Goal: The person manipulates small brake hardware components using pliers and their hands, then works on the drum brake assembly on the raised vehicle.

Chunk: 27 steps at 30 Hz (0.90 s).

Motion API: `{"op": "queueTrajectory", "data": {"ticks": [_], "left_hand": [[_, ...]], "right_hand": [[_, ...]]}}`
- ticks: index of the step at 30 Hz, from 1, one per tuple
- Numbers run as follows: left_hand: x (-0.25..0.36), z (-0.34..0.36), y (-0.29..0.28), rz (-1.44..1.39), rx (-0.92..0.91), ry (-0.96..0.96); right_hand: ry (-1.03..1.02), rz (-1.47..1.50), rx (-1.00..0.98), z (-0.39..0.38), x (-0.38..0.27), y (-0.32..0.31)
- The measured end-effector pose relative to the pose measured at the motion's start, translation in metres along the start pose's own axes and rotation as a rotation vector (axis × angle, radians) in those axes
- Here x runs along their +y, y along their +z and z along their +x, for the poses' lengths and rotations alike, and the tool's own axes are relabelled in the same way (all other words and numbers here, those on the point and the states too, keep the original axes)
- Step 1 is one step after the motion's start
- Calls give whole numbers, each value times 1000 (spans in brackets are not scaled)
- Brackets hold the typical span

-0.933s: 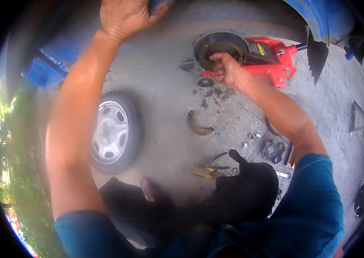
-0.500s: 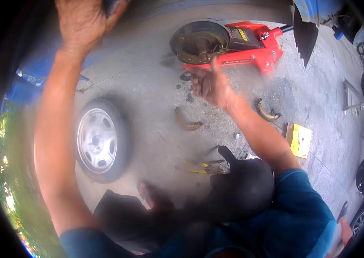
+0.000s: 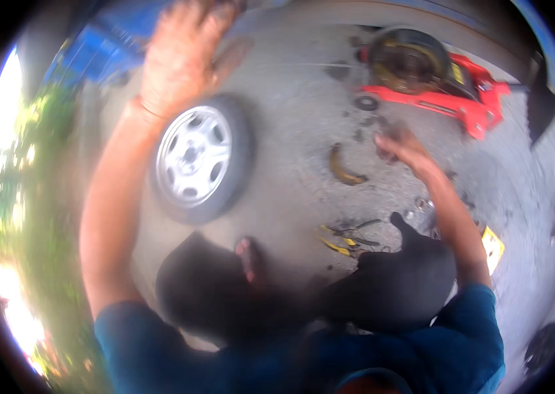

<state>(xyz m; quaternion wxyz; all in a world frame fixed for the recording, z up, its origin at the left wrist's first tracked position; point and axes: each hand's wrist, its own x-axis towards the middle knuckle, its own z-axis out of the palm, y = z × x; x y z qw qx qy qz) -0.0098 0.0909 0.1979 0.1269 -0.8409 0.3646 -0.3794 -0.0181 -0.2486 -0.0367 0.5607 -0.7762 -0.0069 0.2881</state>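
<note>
My left hand [image 3: 185, 56] is raised at the upper left, its fingers reaching toward the top edge and its thumb standing apart. Nothing shows in it. Below it lies a car wheel [image 3: 193, 156] with a silver rim. My right hand [image 3: 401, 144] hovers over the concrete, its fingers smeared by motion; whether they grip anything cannot be made out. Just left of that hand is a curved brake shoe [image 3: 345, 167]. Farther off, a greasy brake hub assembly [image 3: 408, 62] sits over a red floor jack [image 3: 431, 102].
Yellow-handled pliers [image 3: 346, 243] lie on the ground before my knees. A yellow box [image 3: 492, 249] is beyond my right forearm, and small metal parts [image 3: 418, 207] lie beside it. Blue plastic [image 3: 106, 46] is at the far left. A dark flap [image 3: 540, 108] hangs at upper right.
The view has swung, so the wheel, jack and pliers now appear farther right. My right hand has drawn back from in front of the jack. My left hand remains raised.
</note>
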Motion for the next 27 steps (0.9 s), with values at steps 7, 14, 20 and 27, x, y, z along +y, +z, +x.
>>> {"op": "queueTrajectory", "data": {"ticks": [7,14,20,27], "left_hand": [[21,-343,-9,-69,-502,-1313],[93,-544,3,-211,-375,-2192],[62,-588,4,-861,100,-2592],[46,-539,68,-1114,242,-2307]], "right_hand": [[-185,-1142,-403,47,-13,77],[-128,-1104,116,129,48,151],[-42,-933,-72,22,86,243],[-404,-562,304,182,-72,316]]}}
